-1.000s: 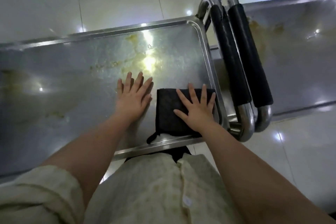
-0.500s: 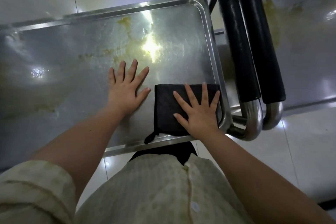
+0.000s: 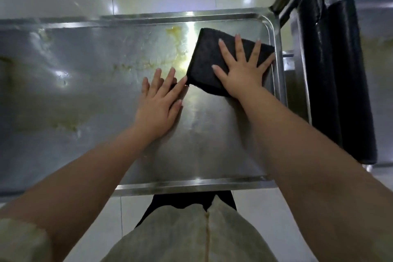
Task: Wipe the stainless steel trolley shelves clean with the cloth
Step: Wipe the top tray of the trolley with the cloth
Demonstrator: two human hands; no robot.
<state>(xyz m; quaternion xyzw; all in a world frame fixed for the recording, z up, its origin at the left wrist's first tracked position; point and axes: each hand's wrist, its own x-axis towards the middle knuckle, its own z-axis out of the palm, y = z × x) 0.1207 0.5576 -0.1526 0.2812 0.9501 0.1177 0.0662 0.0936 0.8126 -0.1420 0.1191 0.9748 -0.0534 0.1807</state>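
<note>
Two flat, splayed grips clasping nothing: right hand [image 3: 242, 76] presses cloth [image 3: 205, 55] onto shelf [image 3: 212, 144]; left hand [image 3: 158, 108] rests beside.

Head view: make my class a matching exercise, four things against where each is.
Things:
1 black folded cloth
2 left hand
3 yellowish smear
4 black padded trolley handles

Places:
A right of the stainless steel shelf
B under the right hand
C palm flat on bare steel
D near far rim, left of cloth

Pairs: 1-B, 2-C, 3-D, 4-A
</note>
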